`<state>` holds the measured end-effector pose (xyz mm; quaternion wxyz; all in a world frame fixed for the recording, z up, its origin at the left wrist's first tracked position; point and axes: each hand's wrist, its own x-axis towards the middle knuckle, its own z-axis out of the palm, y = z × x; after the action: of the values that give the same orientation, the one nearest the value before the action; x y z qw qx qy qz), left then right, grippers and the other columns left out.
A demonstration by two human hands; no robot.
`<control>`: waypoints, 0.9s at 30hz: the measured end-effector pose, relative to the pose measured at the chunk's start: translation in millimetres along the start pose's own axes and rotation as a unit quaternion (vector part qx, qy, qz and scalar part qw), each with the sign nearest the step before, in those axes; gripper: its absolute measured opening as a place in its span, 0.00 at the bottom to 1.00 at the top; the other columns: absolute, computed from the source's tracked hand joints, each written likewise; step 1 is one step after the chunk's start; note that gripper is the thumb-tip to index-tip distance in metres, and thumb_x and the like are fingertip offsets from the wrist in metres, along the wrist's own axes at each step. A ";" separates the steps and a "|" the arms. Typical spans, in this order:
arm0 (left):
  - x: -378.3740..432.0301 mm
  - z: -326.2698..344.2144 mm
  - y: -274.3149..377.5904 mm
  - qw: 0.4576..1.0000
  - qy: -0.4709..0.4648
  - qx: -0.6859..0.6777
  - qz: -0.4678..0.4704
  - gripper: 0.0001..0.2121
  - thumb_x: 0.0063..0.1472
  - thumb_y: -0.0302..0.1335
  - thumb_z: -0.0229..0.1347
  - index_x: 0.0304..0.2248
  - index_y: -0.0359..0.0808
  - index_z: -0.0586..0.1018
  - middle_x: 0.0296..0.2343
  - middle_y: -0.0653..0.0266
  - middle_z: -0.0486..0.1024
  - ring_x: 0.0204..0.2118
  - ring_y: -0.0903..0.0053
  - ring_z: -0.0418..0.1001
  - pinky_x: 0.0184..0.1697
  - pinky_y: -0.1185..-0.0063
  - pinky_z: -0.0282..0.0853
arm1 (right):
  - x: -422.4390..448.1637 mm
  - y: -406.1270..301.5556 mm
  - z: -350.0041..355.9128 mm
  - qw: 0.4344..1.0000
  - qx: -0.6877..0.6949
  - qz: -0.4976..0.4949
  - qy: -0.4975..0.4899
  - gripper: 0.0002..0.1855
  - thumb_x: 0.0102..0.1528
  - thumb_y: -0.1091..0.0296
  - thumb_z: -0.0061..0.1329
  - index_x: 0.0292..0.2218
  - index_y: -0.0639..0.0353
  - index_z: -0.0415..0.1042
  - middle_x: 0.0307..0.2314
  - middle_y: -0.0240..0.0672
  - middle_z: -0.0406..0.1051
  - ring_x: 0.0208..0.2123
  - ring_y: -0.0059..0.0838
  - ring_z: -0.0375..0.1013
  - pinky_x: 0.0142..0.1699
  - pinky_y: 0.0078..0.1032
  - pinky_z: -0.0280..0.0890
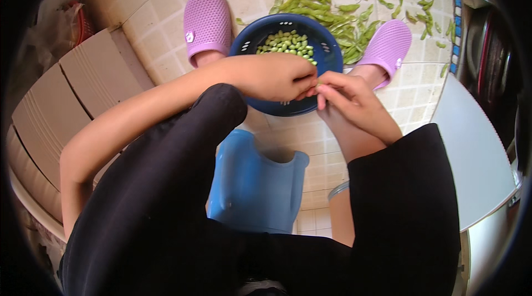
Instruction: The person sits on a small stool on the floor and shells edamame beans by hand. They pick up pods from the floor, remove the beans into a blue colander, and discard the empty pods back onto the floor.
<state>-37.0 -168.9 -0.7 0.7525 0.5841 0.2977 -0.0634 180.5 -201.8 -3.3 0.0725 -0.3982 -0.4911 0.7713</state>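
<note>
My left hand (276,76) reaches across the near part of a dark blue plastic basin (330,53), its fingers curled inward. At the basin's right side my right hand (353,98) pinches a small green soybean pod (319,82) between thumb and fingertips. The fingertips of both hands meet at this pod, which they mostly cover. Shelled green soybeans (291,42) lie in the basin, partly hidden behind my left hand. Just beyond the basin, a heap of green soybean pods (347,32) rests on the tiled floor.
Purple clogs (207,21) on my feet flank the basin. More pods (424,9) are scattered across the floor at upper right. A blue plastic stool (257,188) stands below my legs. Cardboard boxes (54,109) line the left; a pale panel (469,154) stands at right.
</note>
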 end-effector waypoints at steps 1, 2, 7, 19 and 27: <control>2.7 -0.7 1.0 0.999 -0.014 -0.023 -0.017 0.11 0.65 0.30 0.41 0.32 0.31 0.71 0.22 0.62 0.72 0.27 0.71 0.70 0.34 0.76 0.65 | -2.7 0.1 2.2 0.998 0.066 0.006 0.006 0.06 0.59 0.73 0.39 0.34 0.63 0.68 0.20 0.31 0.66 0.24 0.15 0.64 0.29 0.17 0.58; 3.3 0.1 1.8 0.999 -0.017 -0.008 -0.031 0.11 0.66 0.30 0.41 0.32 0.30 0.71 0.22 0.62 0.72 0.27 0.72 0.70 0.34 0.77 0.65 | -1.7 3.7 -0.5 0.997 0.072 0.007 -0.002 0.06 0.59 0.73 0.39 0.33 0.63 0.67 0.21 0.32 0.65 0.26 0.16 0.64 0.31 0.16 0.58; 13.8 11.8 -13.7 0.999 0.018 -0.044 -0.012 0.12 0.66 0.30 0.40 0.32 0.30 0.71 0.22 0.62 0.72 0.27 0.73 0.70 0.35 0.77 0.65 | -1.9 15.8 2.0 0.997 -0.022 -0.018 0.075 0.07 0.56 0.75 0.41 0.28 0.65 0.69 0.19 0.31 0.68 0.20 0.17 0.64 0.25 0.16 0.59; 34.2 35.6 -13.6 0.954 0.264 0.137 -0.048 0.13 0.59 0.31 0.48 0.27 0.27 0.75 0.25 0.43 0.73 0.31 0.50 0.72 0.34 0.64 0.66 | 14.3 30.7 2.9 0.931 -0.281 -0.101 0.210 0.03 0.53 0.72 0.45 0.28 0.60 0.67 0.19 0.39 0.59 0.24 0.37 0.63 0.28 0.32 0.57; 30.1 31.7 -9.1 0.963 0.239 -0.045 -0.119 0.14 0.63 0.33 0.45 0.27 0.29 0.74 0.17 0.69 0.70 0.22 0.85 0.66 0.25 0.80 0.63 | 13.9 36.4 4.1 0.912 -0.310 -0.173 0.207 0.04 0.51 0.75 0.44 0.31 0.62 0.68 0.23 0.44 0.63 0.28 0.44 0.66 0.33 0.34 0.61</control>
<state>-4.6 -193.2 -19.6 0.6723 0.5079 0.5386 0.0022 178.5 -216.1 -39.7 0.1776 -0.4606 -0.7403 0.4563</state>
